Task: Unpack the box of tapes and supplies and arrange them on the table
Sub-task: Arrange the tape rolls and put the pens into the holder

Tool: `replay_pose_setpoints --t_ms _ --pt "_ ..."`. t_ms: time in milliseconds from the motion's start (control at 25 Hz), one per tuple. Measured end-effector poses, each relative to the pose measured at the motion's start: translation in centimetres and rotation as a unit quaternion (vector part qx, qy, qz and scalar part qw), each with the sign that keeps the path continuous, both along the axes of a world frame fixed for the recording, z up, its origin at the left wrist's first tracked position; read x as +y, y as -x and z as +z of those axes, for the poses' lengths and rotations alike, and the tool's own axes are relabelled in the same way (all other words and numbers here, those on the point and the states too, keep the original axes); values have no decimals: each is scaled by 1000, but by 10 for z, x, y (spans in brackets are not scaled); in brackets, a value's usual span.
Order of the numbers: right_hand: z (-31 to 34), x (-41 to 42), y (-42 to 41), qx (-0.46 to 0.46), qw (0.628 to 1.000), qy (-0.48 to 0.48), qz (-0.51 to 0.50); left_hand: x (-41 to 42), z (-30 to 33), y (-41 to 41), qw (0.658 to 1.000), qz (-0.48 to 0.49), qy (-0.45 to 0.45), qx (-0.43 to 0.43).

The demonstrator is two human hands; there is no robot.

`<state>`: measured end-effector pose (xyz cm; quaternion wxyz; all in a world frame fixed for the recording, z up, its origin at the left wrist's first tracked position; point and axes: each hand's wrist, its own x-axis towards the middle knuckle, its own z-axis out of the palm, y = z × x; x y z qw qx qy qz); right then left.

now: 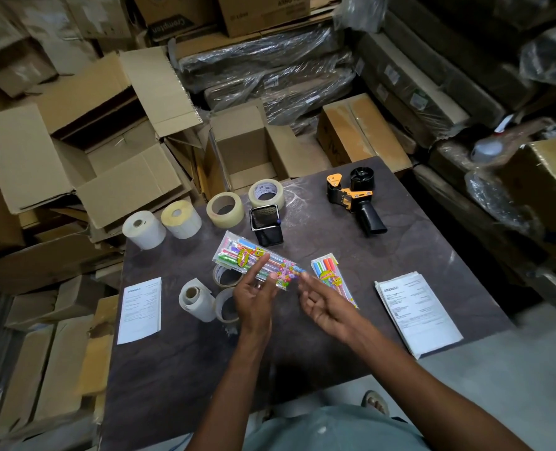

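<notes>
Nearest the camera, a dark table [302, 346] is seen from above, its near edge against the person. An open cardboard box [244, 151] stands beyond the far edge. A stack of printed papers [416, 312] lies by the right edge, a single printed sheet [141, 309] by the left edge. A tape dispenser [355, 196] rests near the far right corner. Two white rolls [162, 227] and two clear tape rolls [245, 203] are lined along the far edge, a black mesh holder [267, 224] just beside them. At the centre, a marker pack [254, 258] is held above more tape rolls [226, 291] by the left hand [254, 299], fingers pinching its near end. A second marker pack [330, 273] lies beside the right hand [324, 305], whose fingers are loosely spread, holding nothing.
</notes>
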<state>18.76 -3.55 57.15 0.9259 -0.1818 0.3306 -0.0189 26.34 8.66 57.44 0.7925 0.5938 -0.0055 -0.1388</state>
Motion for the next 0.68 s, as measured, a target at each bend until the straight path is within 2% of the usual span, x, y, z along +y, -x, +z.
replay_pose_setpoints --t_ms 80,200,400,680 --pt "0 1 -1 4 1000 24 -4 1 1 1 1000 -2 -16 -20" --pt "1 1 -6 -20 999 -1 -32 0 8 3 995 -2 -70 -70" --pt "3 3 -12 -7 997 -44 -66 -3 24 3 975 -9 -145 -168" --pt "6 5 -12 -43 995 -69 -51 -7 37 4 948 -23 -195 -249"
